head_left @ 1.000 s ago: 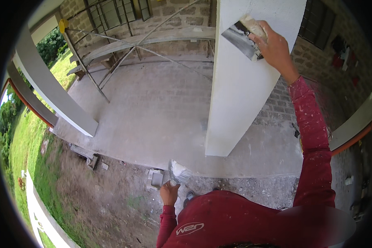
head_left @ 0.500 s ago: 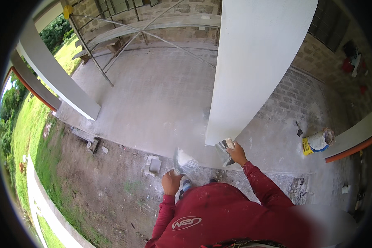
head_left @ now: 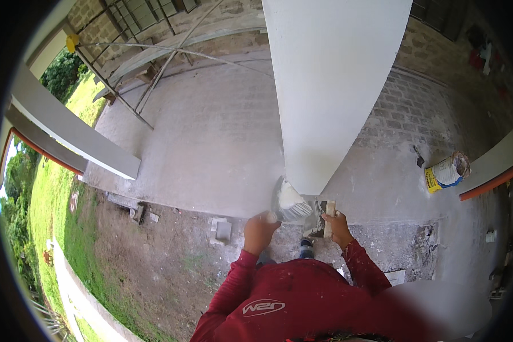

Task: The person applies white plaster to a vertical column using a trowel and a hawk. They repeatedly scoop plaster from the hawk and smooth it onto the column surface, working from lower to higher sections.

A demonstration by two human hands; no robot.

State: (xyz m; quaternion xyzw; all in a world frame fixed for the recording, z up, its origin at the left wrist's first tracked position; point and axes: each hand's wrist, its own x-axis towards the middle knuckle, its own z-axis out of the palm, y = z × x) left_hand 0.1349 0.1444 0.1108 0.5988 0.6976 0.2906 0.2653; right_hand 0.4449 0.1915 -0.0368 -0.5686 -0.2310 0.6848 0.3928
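Head — trowel [head_left: 319, 219] leftward, long axis seemingly forward

Through the head camera I look down on a grey concrete floor slab [head_left: 211, 154], which turns to a brick pattern [head_left: 404, 108] at the right. A broad white pillar [head_left: 336, 85] stands on it near its front edge, and I have a slimmer pillar [head_left: 80, 134] at the left, with a scaffold frame [head_left: 115, 92] just behind. At the right, a white, yellow and blue bucket [head_left: 446, 172] sits on the slab; near it lies a small dark tool [head_left: 418, 157], too small for me to identify. Below the slab's edge I see bare dirt [head_left: 148, 256] carrying a hollow concrete block [head_left: 220, 231], a pale fragment [head_left: 154, 217] and, farther right, broken rubble [head_left: 426, 242].
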